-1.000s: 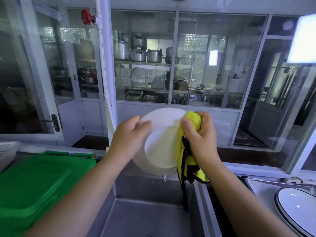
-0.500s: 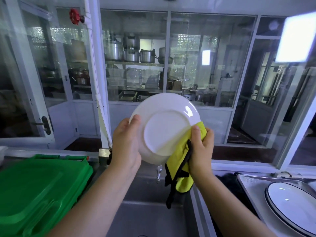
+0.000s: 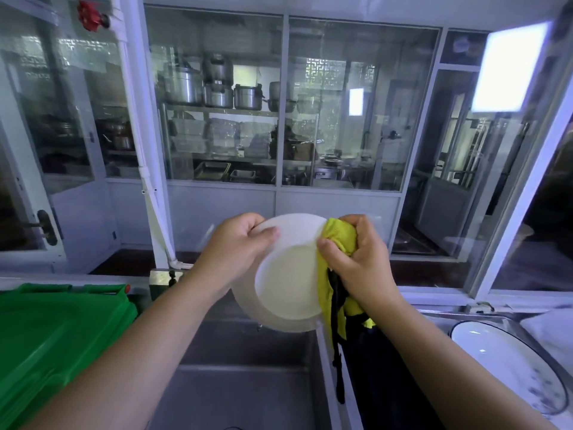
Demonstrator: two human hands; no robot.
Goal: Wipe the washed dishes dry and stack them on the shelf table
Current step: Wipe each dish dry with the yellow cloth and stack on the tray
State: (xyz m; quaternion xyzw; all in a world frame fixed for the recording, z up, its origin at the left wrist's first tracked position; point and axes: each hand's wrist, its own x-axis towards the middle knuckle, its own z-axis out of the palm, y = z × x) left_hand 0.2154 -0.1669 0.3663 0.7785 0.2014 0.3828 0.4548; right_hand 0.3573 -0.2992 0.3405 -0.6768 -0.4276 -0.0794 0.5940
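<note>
**Plate and cloth over the sink**

At mid-frame my left hand [image 3: 235, 246] grips the upper left rim of a round white plate [image 3: 288, 283]. I hold it, underside towards me, above the grey steel sink [image 3: 242, 383] in the bench. My right hand [image 3: 356, 262] is curled round a bunched yellow cloth with black trim [image 3: 339, 235] pressed to the plate's right edge. A green plastic lid [image 3: 55, 330] lies lower left. A dark-rimmed white dish [image 3: 508, 367], cut off by the frame, sits lower right. Behind the glass partition [image 3: 341, 103], steel pots [image 3: 217, 88] line a shelf. The plate's front is hidden, its outline blurred.
</note>
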